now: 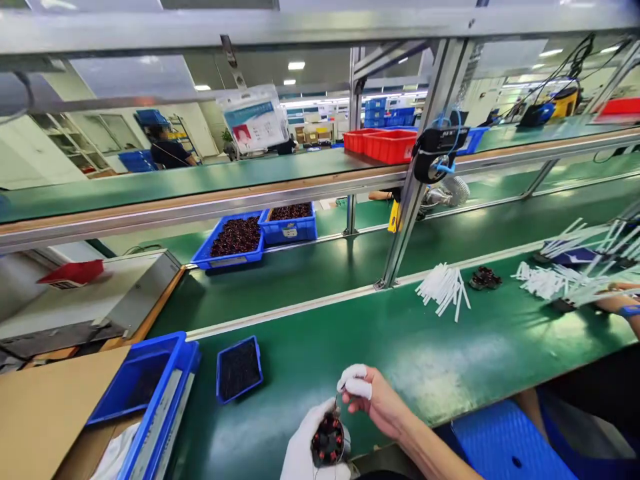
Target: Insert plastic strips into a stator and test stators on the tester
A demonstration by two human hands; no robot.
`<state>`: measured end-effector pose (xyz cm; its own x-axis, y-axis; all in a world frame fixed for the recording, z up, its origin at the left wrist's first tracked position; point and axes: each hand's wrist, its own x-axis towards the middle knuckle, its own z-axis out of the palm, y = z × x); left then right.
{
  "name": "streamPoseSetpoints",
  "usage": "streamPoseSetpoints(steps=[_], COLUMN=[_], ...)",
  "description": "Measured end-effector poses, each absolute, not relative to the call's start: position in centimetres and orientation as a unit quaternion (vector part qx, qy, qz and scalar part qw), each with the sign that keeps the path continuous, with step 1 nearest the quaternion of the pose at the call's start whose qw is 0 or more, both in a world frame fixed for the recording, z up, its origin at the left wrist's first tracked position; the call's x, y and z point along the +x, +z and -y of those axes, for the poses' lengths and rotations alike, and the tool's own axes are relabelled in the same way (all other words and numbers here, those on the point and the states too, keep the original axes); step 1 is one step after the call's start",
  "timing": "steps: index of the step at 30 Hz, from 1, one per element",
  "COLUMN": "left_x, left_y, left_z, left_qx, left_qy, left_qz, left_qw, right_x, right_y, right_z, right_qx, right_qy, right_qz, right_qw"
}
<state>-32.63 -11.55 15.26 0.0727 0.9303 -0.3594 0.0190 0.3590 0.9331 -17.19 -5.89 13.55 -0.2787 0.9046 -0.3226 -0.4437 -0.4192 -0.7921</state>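
Stator [328, 440] half-hidden in left hand [305, 447]

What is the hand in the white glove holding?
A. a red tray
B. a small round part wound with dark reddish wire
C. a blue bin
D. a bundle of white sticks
B: the gloved left hand cups a small round wound part, while the right hand pinches a thin wire just above it.
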Motion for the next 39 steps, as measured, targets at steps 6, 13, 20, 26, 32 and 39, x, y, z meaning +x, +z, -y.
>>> streamPoseSetpoints(steps=[6, 13, 20, 26, 32, 39], left_x=[-31.4, -31.9, -33.0, -33.4, -33.9, -34.4], left_y=[14.1, 15.6, 15.5, 15.9, 15.6, 15.7], left_z=[11.1, 12.2, 12.7, 12.7, 13.0, 12.9], left_qx=[0.385, 0.306, 0.456, 0.492, 0.463, 0.491], left_qy=[0.381, 0.391, 0.419, 0.414, 0.421, 0.399], left_qz=[-0.539, -0.508, -0.532, -0.531, -0.517, -0.539], left_qw=[0.645, 0.704, 0.577, 0.553, 0.584, 0.556], right_x=[-16.1, -17.1, -18.2, -18.2, -18.0, -17.0], right_y=[16.0, 16.5, 16.6, 16.8, 16.5, 17.4], right_z=[6.0, 6.1, 6.2, 5.9, 6.0, 6.8], right_qx=[-0.404, -0.406, -0.418, -0.414, -0.412, -0.419], right_qy=[0.727, 0.726, 0.694, 0.649, 0.638, 0.384], right_qz=[0.335, 0.36, 0.434, 0.533, 0.552, 0.717], right_qw=[0.443, 0.422, 0.394, 0.351, 0.344, 0.404])
